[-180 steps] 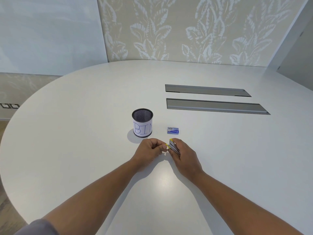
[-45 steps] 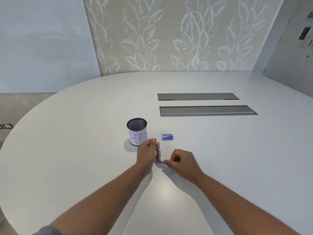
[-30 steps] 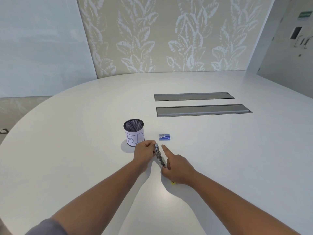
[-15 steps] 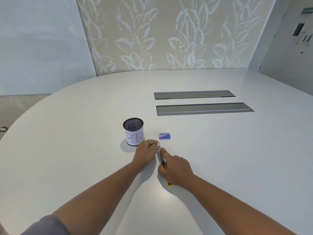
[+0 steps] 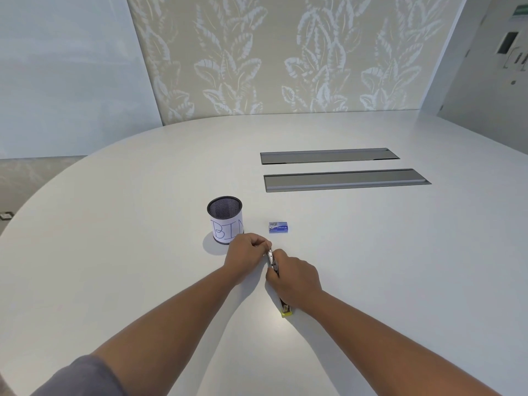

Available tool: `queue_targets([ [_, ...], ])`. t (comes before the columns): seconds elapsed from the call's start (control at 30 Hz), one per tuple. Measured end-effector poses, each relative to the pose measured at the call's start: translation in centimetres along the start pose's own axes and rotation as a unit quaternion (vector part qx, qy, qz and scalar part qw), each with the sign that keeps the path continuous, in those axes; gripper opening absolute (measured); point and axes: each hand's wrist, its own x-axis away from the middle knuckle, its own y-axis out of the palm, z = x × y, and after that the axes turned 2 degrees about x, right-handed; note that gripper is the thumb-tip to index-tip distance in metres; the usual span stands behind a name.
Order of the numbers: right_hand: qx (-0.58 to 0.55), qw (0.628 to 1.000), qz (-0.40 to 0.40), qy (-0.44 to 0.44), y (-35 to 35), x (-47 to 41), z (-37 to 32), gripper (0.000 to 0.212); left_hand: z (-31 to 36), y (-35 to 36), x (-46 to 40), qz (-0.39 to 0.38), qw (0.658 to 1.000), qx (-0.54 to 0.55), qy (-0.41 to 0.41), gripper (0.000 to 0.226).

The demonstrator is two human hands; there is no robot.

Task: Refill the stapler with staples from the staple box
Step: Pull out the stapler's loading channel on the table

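The stapler [image 5: 272, 260] lies opened flat on the white table [image 5: 371, 267], its metal front end between my two hands and its yellow rear end [image 5: 286, 310] poking out under my right wrist. My left hand [image 5: 245, 254] pinches the metal front tip with closed fingers. My right hand [image 5: 294, 277] presses down over the stapler's middle and hides it. The small blue staple box [image 5: 279, 227] sits closed on the table just beyond my hands, touched by neither.
A black mesh cup [image 5: 225, 220] with a paper label reading BIN stands left of the staple box, close to my left hand. Two long grey cable hatches [image 5: 343, 180] are set into the table farther back. A patterned wall rises behind.
The stapler went from standing folded open between my hands to lying flat on the table. My right hand moved onto its middle; my left hand stays at the front tip.
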Motion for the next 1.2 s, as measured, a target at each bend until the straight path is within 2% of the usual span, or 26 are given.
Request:
queue_targets([
  [0.3, 0.004, 1.000, -0.007, 0.005, 0.03, -0.11, -0.20, 0.013, 0.33, 0.31, 0.30, 0.008, 1.000, -0.030, -0.001, 0.013],
  [0.57, 0.010, 1.000, -0.014, 0.003, 0.36, -0.42, -0.09, 0.014, 0.74, 0.22, -0.47, 0.001, 0.999, -0.034, -0.034, 0.010],
  [0.97, 0.000, 1.000, 0.006, 0.012, 0.80, -0.54, 0.04, 0.016, 0.28, 0.49, 0.26, 0.022, 0.998, -0.055, 0.019, 0.010],
  [1.1, -0.006, 1.000, 0.004, 0.020, 0.61, -0.52, 0.20, 0.019, 0.01, 0.40, 0.15, -0.001, 0.991, -0.121, 0.066, 0.019],
  [1.2, -0.013, 1.000, -0.006, 0.019, 0.35, -0.61, 0.50, 0.025, -0.20, 0.24, 0.08, -0.018, 0.977, -0.182, 0.113, 0.014],
])
